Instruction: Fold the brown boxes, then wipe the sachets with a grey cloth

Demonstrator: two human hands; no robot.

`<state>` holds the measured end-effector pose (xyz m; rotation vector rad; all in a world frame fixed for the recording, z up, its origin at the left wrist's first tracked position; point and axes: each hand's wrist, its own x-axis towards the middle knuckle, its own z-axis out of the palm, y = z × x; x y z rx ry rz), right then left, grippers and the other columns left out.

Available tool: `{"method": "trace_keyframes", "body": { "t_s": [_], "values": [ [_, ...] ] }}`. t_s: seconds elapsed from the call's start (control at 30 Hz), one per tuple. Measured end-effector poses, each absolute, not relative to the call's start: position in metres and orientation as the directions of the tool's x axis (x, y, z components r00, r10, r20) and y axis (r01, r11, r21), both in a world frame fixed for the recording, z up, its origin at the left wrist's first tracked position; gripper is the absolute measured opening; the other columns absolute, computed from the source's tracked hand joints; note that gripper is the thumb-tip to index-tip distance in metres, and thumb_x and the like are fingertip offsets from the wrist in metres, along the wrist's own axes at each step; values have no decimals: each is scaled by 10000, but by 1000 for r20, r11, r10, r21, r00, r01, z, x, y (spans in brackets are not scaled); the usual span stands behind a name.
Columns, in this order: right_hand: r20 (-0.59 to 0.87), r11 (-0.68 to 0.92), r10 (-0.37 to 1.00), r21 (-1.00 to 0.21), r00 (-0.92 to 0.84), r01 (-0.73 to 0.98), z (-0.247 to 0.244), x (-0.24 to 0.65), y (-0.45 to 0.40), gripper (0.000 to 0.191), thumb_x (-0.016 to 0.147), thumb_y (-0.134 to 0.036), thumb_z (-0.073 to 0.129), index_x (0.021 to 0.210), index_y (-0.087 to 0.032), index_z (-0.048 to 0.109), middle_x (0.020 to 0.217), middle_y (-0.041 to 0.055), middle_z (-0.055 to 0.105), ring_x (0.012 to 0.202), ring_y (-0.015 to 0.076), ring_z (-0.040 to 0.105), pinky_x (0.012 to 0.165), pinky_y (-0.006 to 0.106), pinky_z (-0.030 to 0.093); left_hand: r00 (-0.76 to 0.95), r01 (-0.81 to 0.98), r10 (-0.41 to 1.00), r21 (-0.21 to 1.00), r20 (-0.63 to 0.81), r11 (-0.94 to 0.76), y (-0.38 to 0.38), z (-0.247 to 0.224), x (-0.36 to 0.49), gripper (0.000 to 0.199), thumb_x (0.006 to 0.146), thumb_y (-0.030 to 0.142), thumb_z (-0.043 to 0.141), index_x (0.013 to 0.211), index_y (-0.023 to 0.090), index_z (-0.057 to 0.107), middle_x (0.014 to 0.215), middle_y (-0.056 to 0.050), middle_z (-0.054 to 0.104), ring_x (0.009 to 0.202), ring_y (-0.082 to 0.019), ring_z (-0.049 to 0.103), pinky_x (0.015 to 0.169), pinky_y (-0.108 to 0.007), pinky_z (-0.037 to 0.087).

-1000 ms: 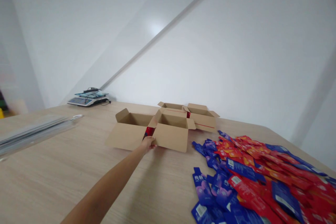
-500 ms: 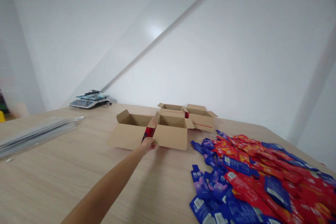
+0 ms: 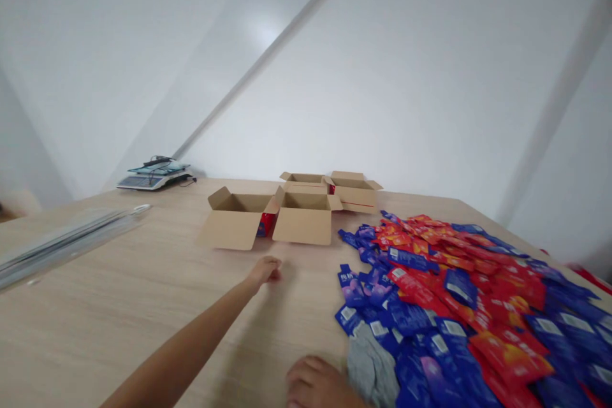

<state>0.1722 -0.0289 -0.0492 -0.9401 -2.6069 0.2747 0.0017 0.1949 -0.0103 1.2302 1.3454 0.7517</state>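
Right fingers (image 3: 306,372) curl near blue packets (image 3: 352,292) (white Chinese lettering, barcode labels).

the table (image 3: 157,306) has a smooth, matt, pale wood-grain surface. the 4 boxes (image 3: 302,227) are plain matt cardboard, with a flat, papery finish. the heaped pouches (image 3: 459,287) look like smooth plastic film with a slight sheen. the grey bundle (image 3: 371,366) is rumpled matt cloth. clear, shiny plastic (image 3: 108,229) covers the long strips. the wall (image 3: 406,89) is smooth, catching a soft glint.
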Motion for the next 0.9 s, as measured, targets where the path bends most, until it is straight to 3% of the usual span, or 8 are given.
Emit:
{"method": "trace_keyframes", "body": {
  "t_s": [0.13,0.27,0.37,0.5,0.67,0.9],
  "values": [
    [273,791,608,-278,-745,544,-22,185,-32,186,886,-213,461,983,-160,611,1023,51,649,1000,149,542,920,273,420,262,296,941,946,-213,132,121,-30,12,158,713,134,585,869,152,602,483,32,558,589,-162,612,615,-236,452],
    [329,739,674,-308,-662,599,19,208,-65,243,917,-195,388,1031,-155,599,1022,58,642,1007,146,530,935,282,407,452,362,892,917,-13,-169,42,-38,20,217,736,200,582,951,180,604,872,-46,667,856,-191,623,794,-282,472],
    [352,674,738,-346,-576,652,36,232,-103,261,925,-185,376,1078,-166,587,1059,55,633,1037,144,520,953,292,400,602,427,792,800,96,-422,-9,-29,28,282,824,284,523,1093,211,568,1111,-76,612,1038,-216,565,926,-336,435],
    [337,546,834,-387,-437,743,31,273,-154,277,917,-164,386,1110,-196,582,1099,48,619,1081,150,514,981,321,399,795,405,598,645,101,-648,-60,-12,46,516,844,415,548,1324,265,433,1377,-77,430,1271,-246,378,1082,-396,289],
    [314,417,896,-345,-315,841,11,320,-198,340,898,-200,418,1215,-216,541,1264,82,540,1203,204,456,1026,401,381,876,412,482,496,14,-765,-86,-15,71,844,669,594,686,1393,314,353,1496,-83,247,1350,-346,220,1095,-507,208],
    [266,304,936,-282,-231,910,-10,352,-235,413,906,-351,461,1310,-269,482,1398,61,440,1315,236,343,1077,449,319,860,449,509,433,29,-782,-84,-29,81,775,743,599,615,1399,286,346,1487,-105,260,1360,-341,199,1094,-518,203]
  ]
}}
